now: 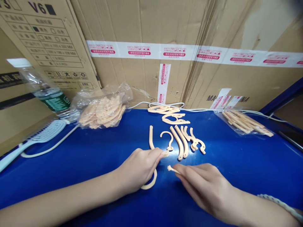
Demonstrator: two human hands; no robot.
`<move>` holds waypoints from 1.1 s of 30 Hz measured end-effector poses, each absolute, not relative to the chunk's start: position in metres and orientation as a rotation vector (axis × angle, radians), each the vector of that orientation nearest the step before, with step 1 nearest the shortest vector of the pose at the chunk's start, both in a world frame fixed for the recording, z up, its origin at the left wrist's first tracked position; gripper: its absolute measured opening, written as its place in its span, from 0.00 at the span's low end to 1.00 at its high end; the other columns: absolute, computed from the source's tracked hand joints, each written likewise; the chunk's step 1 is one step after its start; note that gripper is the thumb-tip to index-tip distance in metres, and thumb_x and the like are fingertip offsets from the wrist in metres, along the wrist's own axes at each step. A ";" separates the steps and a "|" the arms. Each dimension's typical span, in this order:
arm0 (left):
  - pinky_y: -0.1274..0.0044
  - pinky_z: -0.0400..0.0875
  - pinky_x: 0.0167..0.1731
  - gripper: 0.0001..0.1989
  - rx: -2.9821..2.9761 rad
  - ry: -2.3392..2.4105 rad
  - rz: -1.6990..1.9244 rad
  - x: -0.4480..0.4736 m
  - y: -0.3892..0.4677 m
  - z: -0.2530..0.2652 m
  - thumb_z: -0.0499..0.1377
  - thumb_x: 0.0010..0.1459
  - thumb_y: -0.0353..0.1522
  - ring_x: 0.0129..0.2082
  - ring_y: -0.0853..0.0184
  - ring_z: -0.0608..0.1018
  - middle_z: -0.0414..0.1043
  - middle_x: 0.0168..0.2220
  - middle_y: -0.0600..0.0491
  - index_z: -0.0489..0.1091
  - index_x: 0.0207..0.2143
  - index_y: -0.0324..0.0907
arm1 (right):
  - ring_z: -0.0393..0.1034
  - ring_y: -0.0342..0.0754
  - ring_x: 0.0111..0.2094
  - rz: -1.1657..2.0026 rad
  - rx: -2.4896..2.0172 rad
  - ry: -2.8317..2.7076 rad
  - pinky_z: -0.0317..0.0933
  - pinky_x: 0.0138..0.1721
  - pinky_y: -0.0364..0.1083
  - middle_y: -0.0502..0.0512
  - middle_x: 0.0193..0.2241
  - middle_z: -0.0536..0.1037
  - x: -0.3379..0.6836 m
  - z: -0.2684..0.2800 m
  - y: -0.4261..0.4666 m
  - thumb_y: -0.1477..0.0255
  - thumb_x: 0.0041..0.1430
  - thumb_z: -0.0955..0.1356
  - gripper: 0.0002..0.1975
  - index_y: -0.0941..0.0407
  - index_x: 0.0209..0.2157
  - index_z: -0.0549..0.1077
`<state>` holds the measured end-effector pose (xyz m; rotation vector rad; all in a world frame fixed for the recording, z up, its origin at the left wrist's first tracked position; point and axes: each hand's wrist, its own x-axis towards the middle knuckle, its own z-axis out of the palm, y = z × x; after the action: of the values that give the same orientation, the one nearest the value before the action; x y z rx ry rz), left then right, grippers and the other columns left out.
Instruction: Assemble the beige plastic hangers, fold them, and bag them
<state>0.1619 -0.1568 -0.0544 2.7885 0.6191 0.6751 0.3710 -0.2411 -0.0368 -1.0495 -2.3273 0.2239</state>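
I have the left hand (pixel 139 168) pinching a pale piece (pixel 165 153) and, well apart from it, the right hand (pixel 209 186) pinching a thin stem (pixel 174 170), knobbed end bare. The two ends sit near, not touching. I'd keep both pinches light, fingertips clear of the ends, and square them before any contact. The forearms angle in from the lower corners, fingers facing inward over the blue table (pixel 113 138); just beyond lie loose curved arms (pixel 179 143).

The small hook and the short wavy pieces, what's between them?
In the head view, two long curved bars lie side by side between the small hook and the short wavy pieces.
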 end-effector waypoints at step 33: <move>0.78 0.75 0.34 0.17 1.156 0.854 0.948 0.168 -0.150 -0.040 0.67 0.54 0.41 0.31 0.68 0.80 0.78 0.30 0.53 0.63 0.31 0.41 | 0.67 0.55 0.52 -0.229 -0.911 -2.474 0.64 0.50 0.55 0.66 0.51 0.74 0.408 -0.014 -0.208 0.80 0.62 0.63 0.18 0.60 0.53 0.69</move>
<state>0.1676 -0.1502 -0.0397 1.1562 0.8544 0.9482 0.4080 -0.2085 -0.0141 -0.9111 -2.4743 -0.2293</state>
